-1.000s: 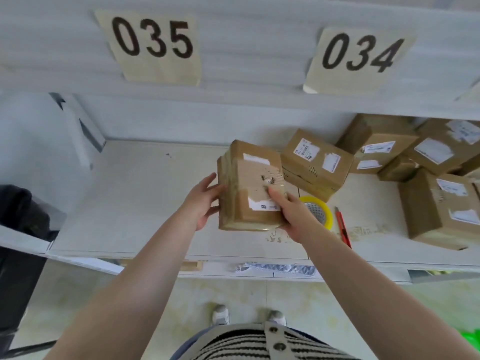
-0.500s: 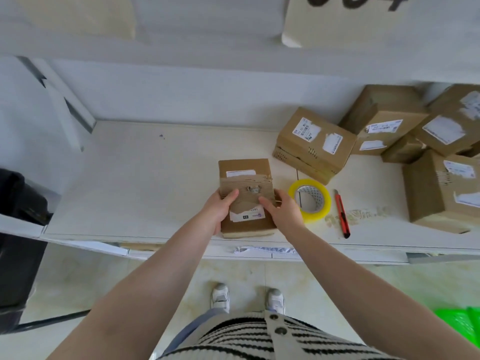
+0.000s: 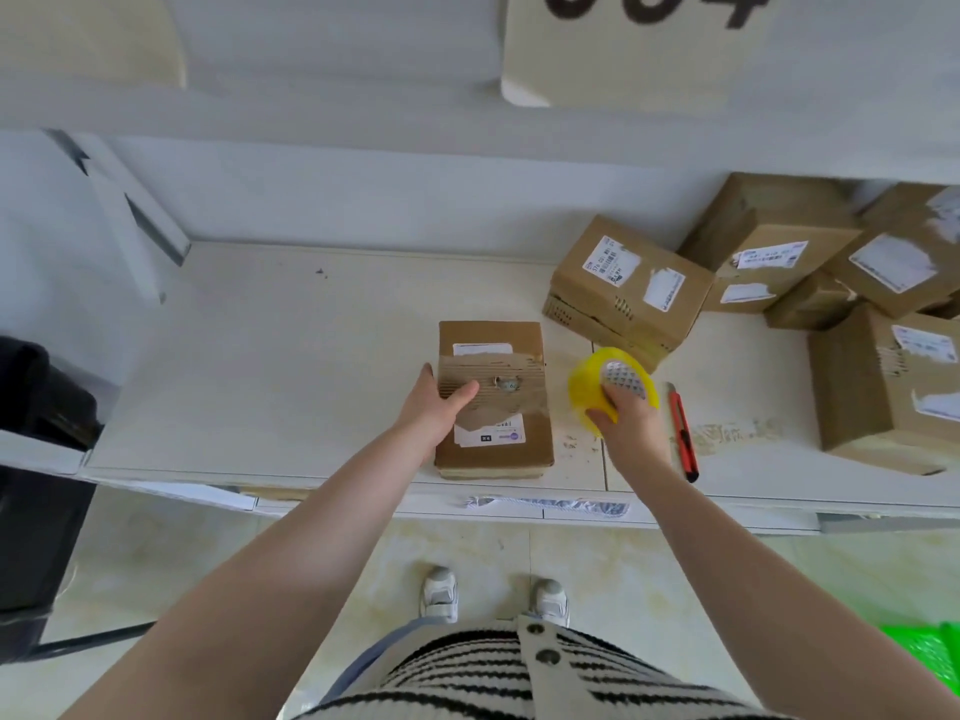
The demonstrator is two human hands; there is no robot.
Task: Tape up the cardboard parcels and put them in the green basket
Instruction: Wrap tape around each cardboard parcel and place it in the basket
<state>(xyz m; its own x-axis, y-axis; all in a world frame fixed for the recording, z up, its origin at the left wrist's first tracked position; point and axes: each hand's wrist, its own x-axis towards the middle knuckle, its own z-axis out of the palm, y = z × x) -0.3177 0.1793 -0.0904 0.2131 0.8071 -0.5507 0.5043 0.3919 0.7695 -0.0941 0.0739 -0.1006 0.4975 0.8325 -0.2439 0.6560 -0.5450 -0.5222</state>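
The right hand [image 3: 631, 426] has left the torn brown cardboard parcel [image 3: 493, 402] near the shelf's [image 3: 260, 366] front edge and now grips the yellow tape roll [image 3: 613, 389], while the left hand [image 3: 439, 407] lies flat-fingered on the parcel, so taping looks about to begin.

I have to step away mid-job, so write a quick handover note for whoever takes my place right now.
Left hand rests on the torn parcel, steadying it flat at the shelf's front edge.
Right hand grips the yellow tape roll, lifted beside the parcel.
Red cutter lies right of it; more parcels wait at the back right.
Done: parcel laid down, tape in hand.
Left: tape it, cut, drop in the green basket, lower right.
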